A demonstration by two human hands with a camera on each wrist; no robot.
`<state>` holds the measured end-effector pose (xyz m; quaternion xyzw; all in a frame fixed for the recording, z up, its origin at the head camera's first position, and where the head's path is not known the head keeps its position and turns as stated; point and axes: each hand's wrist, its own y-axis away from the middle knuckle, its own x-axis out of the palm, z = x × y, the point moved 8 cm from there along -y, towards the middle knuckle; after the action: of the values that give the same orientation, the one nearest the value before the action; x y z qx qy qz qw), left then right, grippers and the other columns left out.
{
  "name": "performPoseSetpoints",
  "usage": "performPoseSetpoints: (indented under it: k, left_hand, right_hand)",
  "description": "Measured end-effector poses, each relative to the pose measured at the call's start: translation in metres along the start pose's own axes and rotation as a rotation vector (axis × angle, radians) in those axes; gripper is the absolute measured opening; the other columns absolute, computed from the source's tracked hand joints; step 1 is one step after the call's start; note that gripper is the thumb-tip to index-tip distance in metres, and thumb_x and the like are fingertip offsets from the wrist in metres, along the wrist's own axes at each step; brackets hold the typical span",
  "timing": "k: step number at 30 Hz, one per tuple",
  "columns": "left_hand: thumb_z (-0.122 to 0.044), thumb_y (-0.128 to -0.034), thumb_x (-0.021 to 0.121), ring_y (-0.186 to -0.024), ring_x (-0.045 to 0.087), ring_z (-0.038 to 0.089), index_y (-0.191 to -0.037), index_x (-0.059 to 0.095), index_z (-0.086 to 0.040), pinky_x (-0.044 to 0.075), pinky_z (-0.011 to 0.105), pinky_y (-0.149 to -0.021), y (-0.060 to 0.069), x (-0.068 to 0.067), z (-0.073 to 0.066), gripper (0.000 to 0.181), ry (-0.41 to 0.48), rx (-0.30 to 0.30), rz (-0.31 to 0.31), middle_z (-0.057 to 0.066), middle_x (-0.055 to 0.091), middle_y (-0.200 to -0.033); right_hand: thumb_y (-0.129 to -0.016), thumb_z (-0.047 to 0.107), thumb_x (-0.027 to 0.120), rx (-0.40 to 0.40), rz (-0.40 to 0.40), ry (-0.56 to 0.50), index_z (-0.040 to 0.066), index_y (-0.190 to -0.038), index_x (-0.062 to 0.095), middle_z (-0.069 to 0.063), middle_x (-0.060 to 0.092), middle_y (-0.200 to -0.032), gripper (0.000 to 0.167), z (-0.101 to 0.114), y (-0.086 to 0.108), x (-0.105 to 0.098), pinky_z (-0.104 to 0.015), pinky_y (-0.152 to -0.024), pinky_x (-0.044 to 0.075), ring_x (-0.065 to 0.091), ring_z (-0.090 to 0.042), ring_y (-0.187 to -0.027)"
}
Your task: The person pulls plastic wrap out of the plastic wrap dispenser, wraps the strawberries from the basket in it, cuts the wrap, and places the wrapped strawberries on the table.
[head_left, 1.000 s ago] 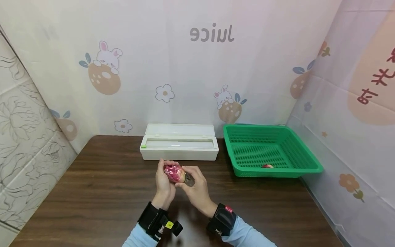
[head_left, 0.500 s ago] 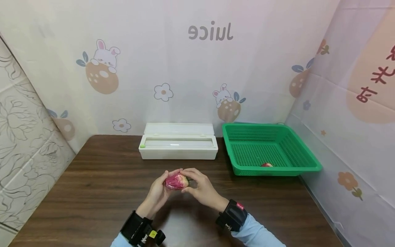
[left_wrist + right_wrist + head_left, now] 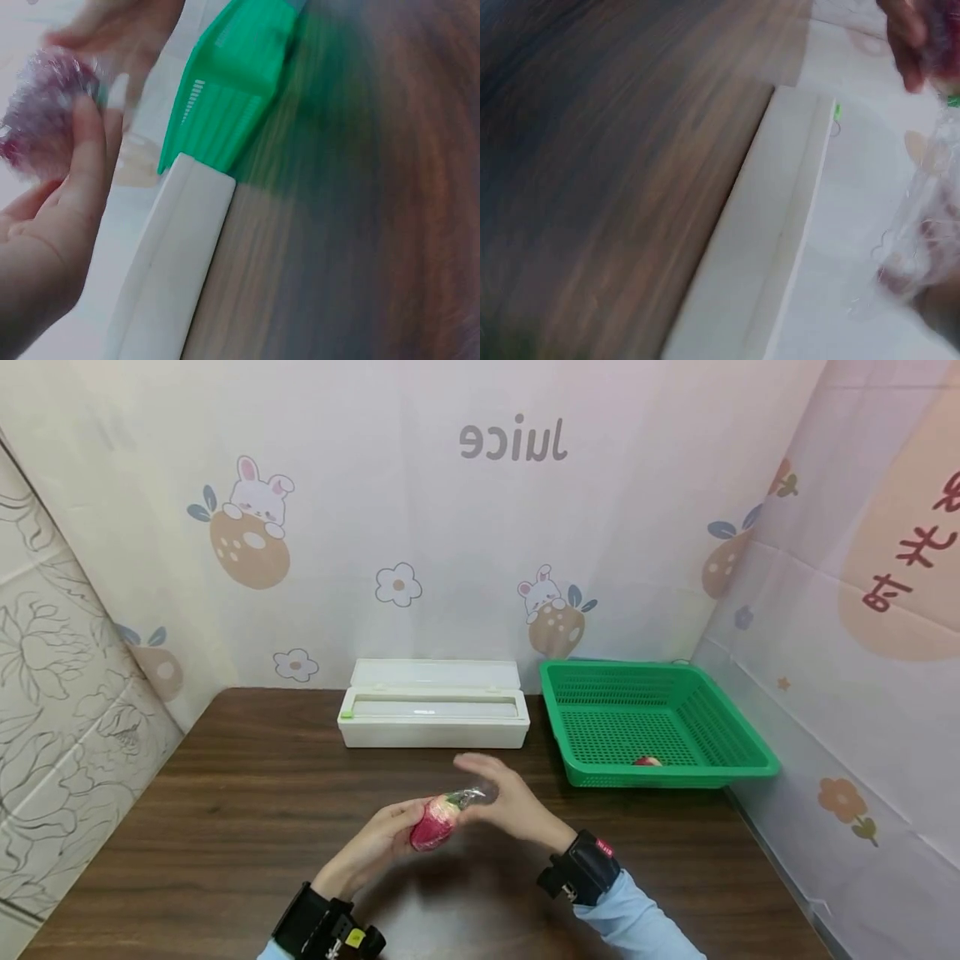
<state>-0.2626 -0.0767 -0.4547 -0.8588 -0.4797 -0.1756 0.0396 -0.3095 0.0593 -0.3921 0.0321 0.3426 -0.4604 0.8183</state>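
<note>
A red and pale fruit (image 3: 432, 825) in clear film is held above the table by the left hand (image 3: 371, 847), whose fingers and thumb grip its left side. In the left wrist view the wrapped fruit (image 3: 51, 116) looks crinkly with film, and the left hand (image 3: 67, 202) curls round it. A loose twist of clear film (image 3: 474, 794) sticks out from the fruit's upper right end. Around that film the right hand (image 3: 513, 806) is spread, thumb apart from the raised fingers; whether it touches the film is unclear. The right wrist view shows the film (image 3: 930, 187) stretching between fruit and blurred right hand.
A long white box (image 3: 435, 733) with its lid raised stands at the table's back edge. Right of it is a green basket (image 3: 675, 777) with a red fruit (image 3: 648, 761) inside. Printed curtains rise behind and on both sides of the brown table (image 3: 225, 827).
The fruit has tilted so its film end points up and right, and it sits slightly lower. The right hand has drawn away to the right with its fingers spreading; the left hand keeps its grip.
</note>
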Motion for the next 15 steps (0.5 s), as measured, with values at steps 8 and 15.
performPoseSetpoints:
  k: [8,15]
  left_hand:
    - [-0.021,-0.0979,0.041,-0.110,0.053,0.015,-0.143,0.014,0.006,0.046,0.042,-0.091,0.007,0.021,0.007,0.059,0.150,0.049,-0.014,0.006,0.045,-0.127]
    - [-0.024,-0.0961,0.046,-0.109,0.054,0.015,-0.142,0.019,0.004,0.046,0.040,-0.092,0.007,0.038,0.014,0.061,0.099,0.021,-0.020,0.008,0.045,-0.128]
  right_hand:
    - [-0.091,0.048,0.048,0.570,-0.109,-0.539,0.001,-0.137,0.031,-0.019,0.046,-0.126,0.069,-0.047,0.010,0.007,-0.041,-0.083,0.050,0.054,-0.027,-0.105]
    - [-0.091,0.041,0.052,0.599,-0.184,-0.468,-0.003,-0.099,0.058,-0.001,0.053,-0.075,0.045,-0.045,0.008,0.007,-0.023,-0.055,0.042,0.049,-0.011,-0.064]
